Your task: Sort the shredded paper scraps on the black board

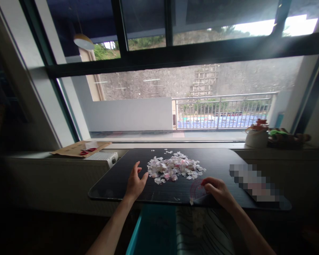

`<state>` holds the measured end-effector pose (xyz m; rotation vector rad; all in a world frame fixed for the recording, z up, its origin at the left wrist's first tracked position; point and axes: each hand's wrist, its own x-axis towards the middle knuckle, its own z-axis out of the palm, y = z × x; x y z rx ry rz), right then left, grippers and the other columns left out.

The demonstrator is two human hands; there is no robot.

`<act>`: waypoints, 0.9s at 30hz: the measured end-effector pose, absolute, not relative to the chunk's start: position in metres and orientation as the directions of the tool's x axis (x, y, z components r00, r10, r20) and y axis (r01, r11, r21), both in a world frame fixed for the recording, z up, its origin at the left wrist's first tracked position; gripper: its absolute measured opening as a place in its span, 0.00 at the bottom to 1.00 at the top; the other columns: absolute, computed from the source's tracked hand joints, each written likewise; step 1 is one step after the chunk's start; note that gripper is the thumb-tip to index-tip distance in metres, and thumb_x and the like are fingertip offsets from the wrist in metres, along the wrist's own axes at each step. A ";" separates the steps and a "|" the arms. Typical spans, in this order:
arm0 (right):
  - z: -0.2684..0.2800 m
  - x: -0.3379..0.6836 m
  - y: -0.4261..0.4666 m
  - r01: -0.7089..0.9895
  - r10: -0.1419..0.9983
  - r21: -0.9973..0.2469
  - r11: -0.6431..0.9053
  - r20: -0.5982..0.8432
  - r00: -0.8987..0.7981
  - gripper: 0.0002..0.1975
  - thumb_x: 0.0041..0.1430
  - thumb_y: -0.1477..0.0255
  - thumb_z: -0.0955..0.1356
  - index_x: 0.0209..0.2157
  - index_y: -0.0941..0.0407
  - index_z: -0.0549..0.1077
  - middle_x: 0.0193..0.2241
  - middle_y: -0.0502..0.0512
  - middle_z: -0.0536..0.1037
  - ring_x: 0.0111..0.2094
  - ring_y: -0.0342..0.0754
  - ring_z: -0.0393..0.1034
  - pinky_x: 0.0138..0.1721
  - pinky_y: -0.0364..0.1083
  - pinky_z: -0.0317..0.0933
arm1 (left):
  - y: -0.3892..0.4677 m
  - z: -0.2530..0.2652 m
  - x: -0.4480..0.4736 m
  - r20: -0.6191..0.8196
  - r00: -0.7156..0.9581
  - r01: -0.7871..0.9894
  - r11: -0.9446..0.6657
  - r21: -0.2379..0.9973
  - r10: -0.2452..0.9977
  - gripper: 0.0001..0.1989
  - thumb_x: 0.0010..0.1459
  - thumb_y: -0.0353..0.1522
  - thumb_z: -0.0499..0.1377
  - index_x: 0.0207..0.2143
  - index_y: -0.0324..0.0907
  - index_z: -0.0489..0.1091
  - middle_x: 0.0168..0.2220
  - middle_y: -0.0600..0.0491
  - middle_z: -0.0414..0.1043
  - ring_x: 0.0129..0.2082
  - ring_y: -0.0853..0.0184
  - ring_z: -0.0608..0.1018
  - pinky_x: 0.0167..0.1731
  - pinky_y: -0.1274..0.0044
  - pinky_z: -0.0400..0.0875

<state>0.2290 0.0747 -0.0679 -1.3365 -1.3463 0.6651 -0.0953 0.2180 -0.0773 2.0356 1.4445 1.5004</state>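
A heap of small cut paper pieces [175,166], mostly white with some pink, lies on the dark table [111,184]. My left hand [136,182] is at the heap's left edge, its fingers apart and nothing in it. To the right of the heap, my right hand [218,191] is closed in a pinch on a clear protractor [196,190] with red markings. The protractor is by the table's near edge, and a single paper scrap [191,201] is beside its lower left.
Under the table's front edge stands a turquoise bin [138,232]. A blurred-out flat item [255,186] lies at the table's right. Red-handled scissors [87,151] rest on a brown paper envelope [69,148] at the left. A white pot [256,138] stands on the windowsill.
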 end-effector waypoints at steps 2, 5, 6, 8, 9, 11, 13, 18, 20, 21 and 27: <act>-0.066 0.229 0.073 0.321 0.940 -0.921 0.223 0.290 0.180 0.09 0.45 0.71 0.64 0.24 0.58 0.76 0.19 0.49 0.75 0.22 0.44 0.66 0.25 0.42 0.61 | 0.218 -0.077 -0.095 0.599 -0.008 0.569 -0.489 0.661 0.801 0.29 0.53 0.39 0.58 0.57 0.43 0.57 0.42 0.47 0.68 0.45 0.54 0.73 0.43 0.61 0.69; -0.062 0.229 0.070 0.304 0.944 -0.922 0.239 0.295 0.151 0.09 0.44 0.71 0.64 0.22 0.58 0.75 0.18 0.49 0.75 0.21 0.44 0.66 0.25 0.41 0.60 | 0.219 -0.078 -0.096 0.602 -0.007 0.571 -0.491 0.658 0.799 0.30 0.52 0.40 0.57 0.56 0.42 0.57 0.42 0.47 0.68 0.45 0.54 0.73 0.43 0.62 0.70; -0.062 0.229 0.070 0.301 0.945 -0.923 0.242 0.295 0.144 0.08 0.44 0.71 0.64 0.22 0.58 0.75 0.18 0.49 0.75 0.21 0.44 0.66 0.25 0.41 0.60 | 0.219 -0.078 -0.095 0.603 -0.006 0.571 -0.493 0.657 0.797 0.30 0.52 0.40 0.57 0.56 0.41 0.57 0.42 0.46 0.68 0.45 0.54 0.73 0.43 0.62 0.70; -0.063 0.231 0.071 0.305 0.936 -0.921 0.244 0.306 0.173 0.09 0.45 0.71 0.64 0.23 0.58 0.76 0.19 0.49 0.75 0.22 0.44 0.67 0.25 0.42 0.61 | 0.219 -0.079 -0.095 0.606 -0.004 0.571 -0.496 0.654 0.795 0.30 0.52 0.40 0.57 0.56 0.40 0.57 0.42 0.46 0.68 0.45 0.54 0.73 0.43 0.61 0.70; -0.064 0.232 0.072 0.317 0.925 -0.918 0.239 0.315 0.214 0.09 0.46 0.70 0.65 0.25 0.58 0.76 0.20 0.50 0.76 0.22 0.45 0.68 0.26 0.42 0.62 | 0.220 -0.079 -0.095 0.608 -0.002 0.570 -0.499 0.653 0.794 0.30 0.52 0.41 0.57 0.56 0.40 0.57 0.42 0.45 0.68 0.45 0.54 0.73 0.43 0.61 0.70; -0.067 0.233 0.076 0.358 0.884 -0.910 0.211 0.334 0.327 0.13 0.49 0.66 0.65 0.31 0.58 0.78 0.22 0.51 0.79 0.26 0.48 0.72 0.31 0.44 0.65 | 0.220 -0.080 -0.096 0.612 0.000 0.568 -0.503 0.651 0.791 0.31 0.52 0.41 0.56 0.56 0.39 0.57 0.42 0.45 0.68 0.45 0.54 0.73 0.44 0.61 0.69; -0.071 0.234 0.081 0.397 0.845 -0.901 0.173 0.343 0.410 0.17 0.50 0.64 0.66 0.37 0.58 0.79 0.26 0.54 0.81 0.30 0.51 0.75 0.35 0.46 0.66 | 0.221 -0.080 -0.096 0.618 -0.003 0.566 -0.508 0.649 0.787 0.31 0.52 0.41 0.56 0.56 0.39 0.57 0.41 0.45 0.68 0.44 0.54 0.74 0.44 0.61 0.69; -0.077 0.233 0.086 0.456 0.850 -0.877 0.149 0.349 0.394 0.18 0.50 0.63 0.67 0.39 0.57 0.80 0.31 0.56 0.83 0.35 0.54 0.77 0.39 0.48 0.66 | 0.222 -0.082 -0.095 0.625 -0.012 0.563 -0.511 0.649 0.781 0.31 0.51 0.41 0.57 0.56 0.40 0.58 0.41 0.46 0.68 0.44 0.54 0.73 0.44 0.61 0.69; -0.078 0.233 0.086 0.467 0.861 -0.871 0.152 0.349 0.371 0.17 0.51 0.64 0.67 0.38 0.57 0.80 0.30 0.55 0.83 0.35 0.53 0.77 0.38 0.47 0.67 | 0.222 -0.082 -0.095 0.625 -0.013 0.564 -0.511 0.649 0.780 0.31 0.51 0.42 0.56 0.56 0.39 0.58 0.41 0.45 0.68 0.44 0.54 0.73 0.43 0.61 0.69; -0.078 0.233 0.085 0.469 0.862 -0.870 0.153 0.349 0.366 0.17 0.51 0.64 0.66 0.38 0.57 0.80 0.30 0.55 0.83 0.34 0.53 0.77 0.38 0.47 0.67 | 0.222 -0.082 -0.095 0.626 -0.012 0.564 -0.511 0.648 0.780 0.31 0.51 0.42 0.56 0.56 0.39 0.58 0.41 0.45 0.68 0.44 0.54 0.73 0.44 0.61 0.69; -0.081 0.235 0.087 0.504 0.848 -0.854 0.132 0.361 0.389 0.18 0.51 0.63 0.66 0.40 0.57 0.80 0.32 0.56 0.83 0.35 0.54 0.77 0.39 0.48 0.66 | 0.223 -0.082 -0.095 0.623 -0.007 0.566 -0.511 0.647 0.782 0.32 0.52 0.42 0.55 0.56 0.37 0.57 0.42 0.44 0.68 0.44 0.54 0.73 0.45 0.61 0.68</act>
